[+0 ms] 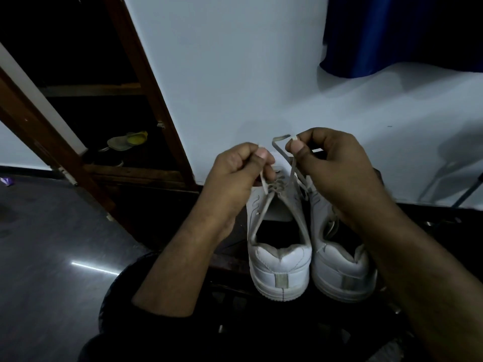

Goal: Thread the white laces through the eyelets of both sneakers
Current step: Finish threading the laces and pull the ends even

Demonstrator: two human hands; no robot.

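left hand (235,173): raised, thumb and fingers pinched closed
right hand (337,163): raised beside it, thumb and fingers pinched closed
forearms: bare, reaching forward

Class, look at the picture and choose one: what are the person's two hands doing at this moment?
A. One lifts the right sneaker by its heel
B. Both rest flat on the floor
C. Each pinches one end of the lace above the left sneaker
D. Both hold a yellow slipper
C: the left hand and the right hand each pinch an end of the white lace, which runs down into the left sneaker.
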